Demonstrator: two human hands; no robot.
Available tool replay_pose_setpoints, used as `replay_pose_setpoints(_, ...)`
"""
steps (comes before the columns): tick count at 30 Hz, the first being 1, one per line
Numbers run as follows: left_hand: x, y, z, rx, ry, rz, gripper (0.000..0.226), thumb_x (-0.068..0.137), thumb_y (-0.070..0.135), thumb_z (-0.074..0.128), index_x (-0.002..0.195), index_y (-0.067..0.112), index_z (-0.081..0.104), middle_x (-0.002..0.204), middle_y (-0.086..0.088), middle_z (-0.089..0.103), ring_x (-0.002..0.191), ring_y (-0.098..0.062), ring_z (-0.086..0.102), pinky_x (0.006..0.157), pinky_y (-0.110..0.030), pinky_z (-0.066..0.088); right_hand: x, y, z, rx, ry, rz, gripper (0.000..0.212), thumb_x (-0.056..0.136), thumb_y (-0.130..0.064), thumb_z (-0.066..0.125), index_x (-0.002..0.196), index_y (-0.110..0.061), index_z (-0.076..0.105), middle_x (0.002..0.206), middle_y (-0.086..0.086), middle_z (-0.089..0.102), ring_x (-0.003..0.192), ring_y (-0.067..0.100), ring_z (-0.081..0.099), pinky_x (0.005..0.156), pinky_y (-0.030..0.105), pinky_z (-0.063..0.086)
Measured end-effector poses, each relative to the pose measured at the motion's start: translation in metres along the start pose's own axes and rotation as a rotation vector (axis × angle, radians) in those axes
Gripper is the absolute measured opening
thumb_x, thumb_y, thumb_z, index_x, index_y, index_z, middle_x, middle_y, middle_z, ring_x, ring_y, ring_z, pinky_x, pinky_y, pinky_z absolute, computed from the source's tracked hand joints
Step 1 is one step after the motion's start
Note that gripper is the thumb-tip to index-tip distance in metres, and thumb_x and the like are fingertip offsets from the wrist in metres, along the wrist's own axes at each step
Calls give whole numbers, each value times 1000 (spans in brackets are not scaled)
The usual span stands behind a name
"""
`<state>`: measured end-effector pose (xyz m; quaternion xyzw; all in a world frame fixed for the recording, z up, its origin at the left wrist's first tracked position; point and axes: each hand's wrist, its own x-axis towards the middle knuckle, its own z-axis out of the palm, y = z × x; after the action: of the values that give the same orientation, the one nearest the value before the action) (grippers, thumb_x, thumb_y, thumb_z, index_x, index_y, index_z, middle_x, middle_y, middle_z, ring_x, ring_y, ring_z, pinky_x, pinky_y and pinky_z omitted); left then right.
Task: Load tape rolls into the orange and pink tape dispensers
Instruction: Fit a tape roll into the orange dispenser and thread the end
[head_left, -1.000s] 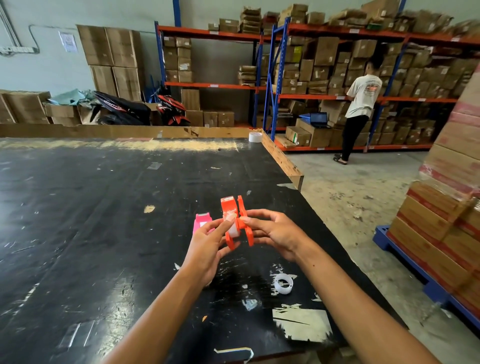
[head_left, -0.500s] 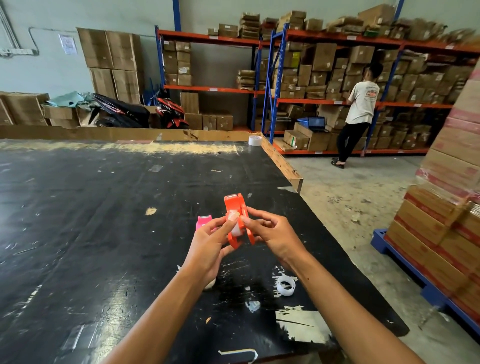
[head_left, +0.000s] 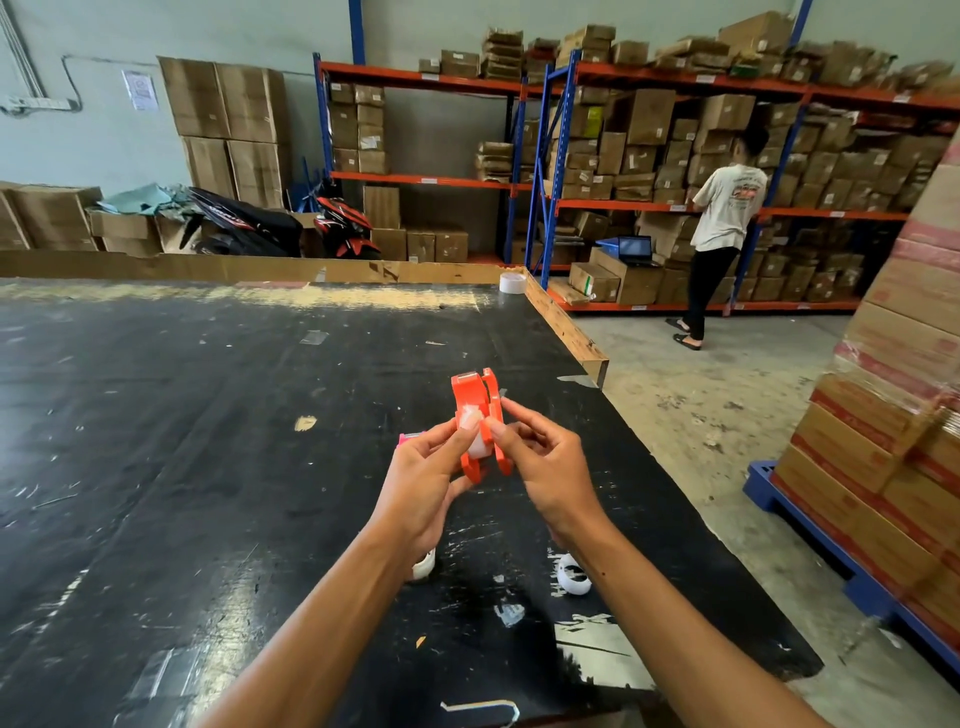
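Note:
Both hands hold the orange tape dispenser (head_left: 479, 410) upright above the black table (head_left: 182, 441). My left hand (head_left: 423, 483) grips its left side and my right hand (head_left: 545, 467) pinches its right side. A whitish tape roll (head_left: 475, 441) shows between the dispenser's two orange halves. The pink tape dispenser (head_left: 408, 439) lies on the table behind my left hand, mostly hidden. One clear tape roll (head_left: 574, 574) lies flat on the table under my right wrist. Another roll (head_left: 423, 566) peeks out below my left wrist.
A larger tape roll (head_left: 512, 282) sits at the table's far right corner by the wooden edge (head_left: 566, 327). A person (head_left: 719, 234) stands at the shelving racks to the right. Stacked cartons on a blue pallet (head_left: 810, 525) stand right of the table.
The orange dispenser's two halves have come closer together around the roll between my hands. The hands stay at the same place over the table.

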<state>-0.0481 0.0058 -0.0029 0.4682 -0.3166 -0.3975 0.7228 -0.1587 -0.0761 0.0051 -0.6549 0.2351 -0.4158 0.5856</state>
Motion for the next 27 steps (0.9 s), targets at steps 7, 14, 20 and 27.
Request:
replay_pose_setpoints(7,2,2,-5,-4,-3,-22,33,94,23,60,117,1,69,114,-20,73,111,-32,68,99,-47,51,5,0,-4,-80,-61,15,47,84,-22,69,129,-11,59,112,10,69,97,13,69,78,19,57)
replay_pose_setpoints(14,4,7,-9,32,-14,-12,35,94,25,59,117,1,69,111,-17,74,105,-27,68,98,-44,53,7,-3,5,-108,-51,-12,43,86,-19,67,127,-10,60,119,14,64,99,15,68,78,18,57)
replay_pose_setpoints(20,3,17,-9,-47,40,4,36,96,27,54,111,-2,70,108,-22,72,100,-28,68,99,-51,51,11,-12,9,-83,-25,-10,41,87,-20,68,126,-9,62,99,12,71,85,9,65,68,15,56)
replay_pose_setpoints(27,2,15,-11,-2,53,59,24,98,15,52,105,6,73,91,-9,78,81,-17,73,68,-26,59,6,-11,16,-47,-16,-31,40,87,-15,67,125,-8,61,107,9,68,84,5,67,67,14,55)
